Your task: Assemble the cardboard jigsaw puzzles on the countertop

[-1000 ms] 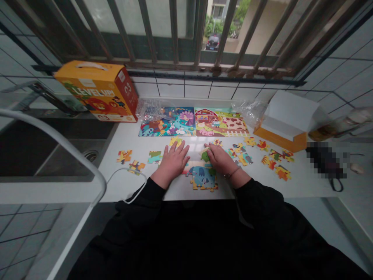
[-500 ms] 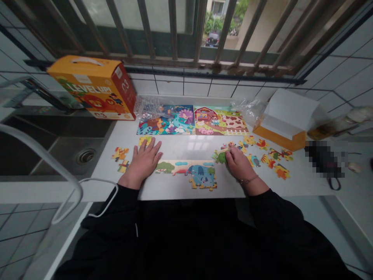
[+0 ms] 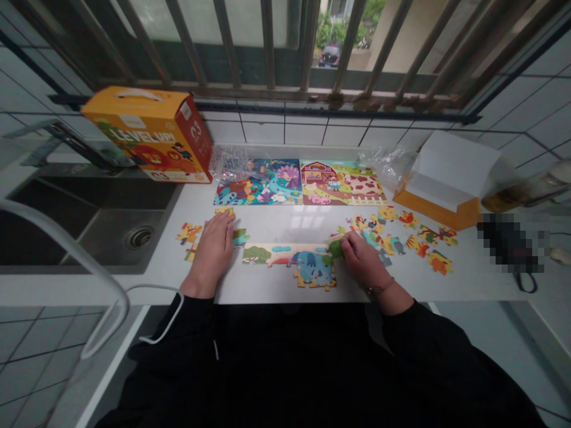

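A partly joined jigsaw with an elephant (image 3: 300, 263) lies on the white counter (image 3: 276, 226) in front of me. My right hand (image 3: 362, 260) pinches a green puzzle piece (image 3: 334, 246) against the right end of that strip. My left hand (image 3: 213, 248) rests flat, fingers stretched, on loose pieces (image 3: 191, 233) at the left. More loose pieces (image 3: 404, 238) are scattered to the right of my right hand. Two finished puzzle pictures (image 3: 300, 182) lie side by side farther back.
An orange puzzle box (image 3: 149, 133) stands at the back left beside a steel sink (image 3: 89, 229). An open white and orange box (image 3: 446, 178) sits at the back right, with plastic bags (image 3: 232, 161) near the wall. A white cable (image 3: 151, 297) hangs over the counter edge.
My left hand slid left off the joined strip onto loose pieces. My right hand moved out to the right with the green piece, then brought it back to the strip's right end.
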Demonstrator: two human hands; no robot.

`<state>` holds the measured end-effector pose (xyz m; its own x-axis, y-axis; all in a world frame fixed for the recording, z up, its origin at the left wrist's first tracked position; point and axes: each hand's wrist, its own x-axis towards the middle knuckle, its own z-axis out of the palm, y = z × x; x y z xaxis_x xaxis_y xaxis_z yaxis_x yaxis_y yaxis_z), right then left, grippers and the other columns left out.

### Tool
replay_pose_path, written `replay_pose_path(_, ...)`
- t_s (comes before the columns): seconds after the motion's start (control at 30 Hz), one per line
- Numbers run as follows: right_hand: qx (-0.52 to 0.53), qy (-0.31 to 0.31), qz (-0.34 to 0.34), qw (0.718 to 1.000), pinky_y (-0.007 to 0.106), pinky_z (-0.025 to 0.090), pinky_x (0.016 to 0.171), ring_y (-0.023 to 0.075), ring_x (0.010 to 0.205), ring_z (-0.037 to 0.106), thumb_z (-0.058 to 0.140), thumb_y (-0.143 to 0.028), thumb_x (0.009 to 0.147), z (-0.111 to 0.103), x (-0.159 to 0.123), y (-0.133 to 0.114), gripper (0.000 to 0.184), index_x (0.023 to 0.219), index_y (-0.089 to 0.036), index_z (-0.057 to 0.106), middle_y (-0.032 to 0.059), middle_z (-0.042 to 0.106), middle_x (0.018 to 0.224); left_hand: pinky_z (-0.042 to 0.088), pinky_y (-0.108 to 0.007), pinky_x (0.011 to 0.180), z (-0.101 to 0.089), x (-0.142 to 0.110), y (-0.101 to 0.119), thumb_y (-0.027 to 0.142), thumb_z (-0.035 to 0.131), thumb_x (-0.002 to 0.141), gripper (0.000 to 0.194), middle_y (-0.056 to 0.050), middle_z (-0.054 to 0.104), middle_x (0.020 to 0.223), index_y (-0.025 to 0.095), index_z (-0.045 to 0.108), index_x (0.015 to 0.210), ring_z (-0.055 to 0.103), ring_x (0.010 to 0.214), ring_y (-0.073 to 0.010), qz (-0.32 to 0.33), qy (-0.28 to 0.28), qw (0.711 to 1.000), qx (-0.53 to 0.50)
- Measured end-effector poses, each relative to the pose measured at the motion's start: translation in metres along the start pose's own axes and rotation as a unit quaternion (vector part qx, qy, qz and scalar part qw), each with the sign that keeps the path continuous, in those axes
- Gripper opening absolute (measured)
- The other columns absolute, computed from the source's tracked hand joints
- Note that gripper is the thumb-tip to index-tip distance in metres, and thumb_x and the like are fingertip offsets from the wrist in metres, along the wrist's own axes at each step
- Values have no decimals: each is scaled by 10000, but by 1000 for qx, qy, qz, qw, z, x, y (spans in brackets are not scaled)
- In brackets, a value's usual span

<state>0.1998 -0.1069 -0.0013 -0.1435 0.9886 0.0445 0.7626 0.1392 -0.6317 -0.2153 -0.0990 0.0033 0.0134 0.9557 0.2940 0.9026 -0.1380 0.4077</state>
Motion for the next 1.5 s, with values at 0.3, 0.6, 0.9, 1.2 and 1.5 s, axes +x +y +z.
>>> replay_pose_path(0.3, -66, 82, -16, 994, 373, 445, 788, 268, 870, 623, 433, -469, 1065, -22, -5, 14, 333, 837, -262, 559, 98, 694, 893, 426, -583, 1296, -1, -22, -8, 444, 472, 1103, 438, -103, 651, 1593, 233, 709, 1405, 580, 1499, -304, 87, -133, 987, 15)
replay_pose_path(0.6, -50, 56, 59, 995, 340, 312, 639, 197, 645, 510, 506, -512, 1037, -6, -15, 2, 419, 701, -264, 481, 5, 559, 662, 411, -638, 1292, -5, -24, -6, 336, 444, 1082, 416, -132, 647, 1587, 222, 733, 1359, 583, 1490, -352, 49, -86, 993, 65)
replay_pose_path(0.9, -177, 6, 82, 981, 343, 264, 600, 199, 622, 528, 576, -493, 1038, -8, -10, 0, 440, 670, -258, 519, 34, 603, 668, 241, -663, 1376, 28, -49, 87, 493, 664, 1052, 607, -110, 423, 1779, 302, 547, 1616, 361, 1666, -347, 207, -232, 950, -16)
replay_pose_path(1.2, -265, 17, 69, 962, 354, 318, 612, 243, 686, 625, 595, -596, 1076, 2, -12, 1, 434, 814, -250, 607, 105, 700, 805, 194, -753, 1350, 38, -54, 105, 550, 715, 1018, 697, -101, 340, 1821, 327, 516, 1648, 292, 1687, -405, 199, -250, 948, 13)
replay_pose_path(1.5, -227, 77, -23, 971, 397, 458, 776, 289, 894, 642, 498, -447, 1121, -5, -10, 3, 292, 1024, -233, 672, 118, 712, 975, 187, -767, 1346, 42, -51, 106, 558, 698, 1028, 671, -100, 354, 1815, 327, 532, 1635, 297, 1685, -406, 194, -248, 949, 20)
